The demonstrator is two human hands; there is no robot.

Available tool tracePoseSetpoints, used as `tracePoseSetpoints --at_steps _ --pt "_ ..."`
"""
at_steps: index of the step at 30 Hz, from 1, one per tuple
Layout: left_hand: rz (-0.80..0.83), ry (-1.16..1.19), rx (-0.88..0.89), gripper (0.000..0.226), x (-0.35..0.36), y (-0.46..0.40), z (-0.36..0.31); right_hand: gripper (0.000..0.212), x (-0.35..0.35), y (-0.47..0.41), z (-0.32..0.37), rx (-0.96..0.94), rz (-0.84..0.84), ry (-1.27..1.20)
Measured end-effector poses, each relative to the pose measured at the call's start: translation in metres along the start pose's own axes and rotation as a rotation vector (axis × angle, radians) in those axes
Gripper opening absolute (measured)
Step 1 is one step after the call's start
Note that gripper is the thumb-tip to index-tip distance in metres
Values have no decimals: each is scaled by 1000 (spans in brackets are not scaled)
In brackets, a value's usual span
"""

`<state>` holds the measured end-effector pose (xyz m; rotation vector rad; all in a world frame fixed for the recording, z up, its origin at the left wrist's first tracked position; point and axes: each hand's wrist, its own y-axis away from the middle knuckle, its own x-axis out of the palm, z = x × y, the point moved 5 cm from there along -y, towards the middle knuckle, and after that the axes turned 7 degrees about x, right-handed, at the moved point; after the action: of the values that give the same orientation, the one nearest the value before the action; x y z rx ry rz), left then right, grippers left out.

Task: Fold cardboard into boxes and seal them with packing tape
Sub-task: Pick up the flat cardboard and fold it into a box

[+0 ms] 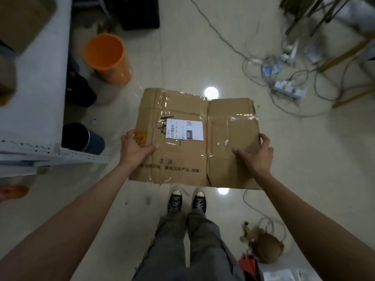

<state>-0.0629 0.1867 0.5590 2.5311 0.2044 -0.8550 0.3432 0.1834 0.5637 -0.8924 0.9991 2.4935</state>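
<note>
- Gripping the flattened cardboard box (194, 138) by its side edges, the left hand (135, 150) and right hand (256, 154) hold it flat above the shoes (186, 200).
- An orange bucket (107, 57) stands beyond it, cables (284, 78) tangle far right.
- Its white label (184, 130) reads "15H".

1. There is one view, from a camera worn on the person's head, so no part of the scene is shared with another.
2. It faces steeply down at the flattened cardboard (194, 138), which lies at the middle of the frame.
3. The cardboard is close, at arm's reach, with both forearms running up to it from the bottom corners.
4. Below the cardboard the person's shoes (186, 200) stand on the floor; beyond it the floor recedes.
5. The wide lens bends the edges.
</note>
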Motion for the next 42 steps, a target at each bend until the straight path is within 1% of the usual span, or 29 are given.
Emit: tracePoseSetpoints --at_steps 5,8,11,19,24,29,33,37,42 --pt "-54 12 137 96 -42 -3 -82 105 -56 11 57 -123 -39 -90" --pt "-84 39 193 98 -60 -1 -126 105 -94 13 92 -196 -79 -136" --pt "-111 52 256 99 -75 -1 -171 106 -133 11 127 -279 -124 -133" --pt "-196 38 396 103 -116 -8 -288 108 -214 5 196 -356 -188 -194" --pt "-238 12 434 109 -135 -15 -332 107 -249 -3 236 -424 -159 -266" --pt "-266 41 458 111 -149 -30 -358 110 -266 -13 282 -450 -125 -277" --pt "-277 48 468 107 -158 -60 -382 109 -268 -33 322 -483 -123 -283" --pt "-274 92 493 106 -165 -113 -409 110 -260 -69 368 -506 -144 -276" --pt "-292 101 518 109 -183 -207 -452 108 -244 -130 448 -520 -186 -274"
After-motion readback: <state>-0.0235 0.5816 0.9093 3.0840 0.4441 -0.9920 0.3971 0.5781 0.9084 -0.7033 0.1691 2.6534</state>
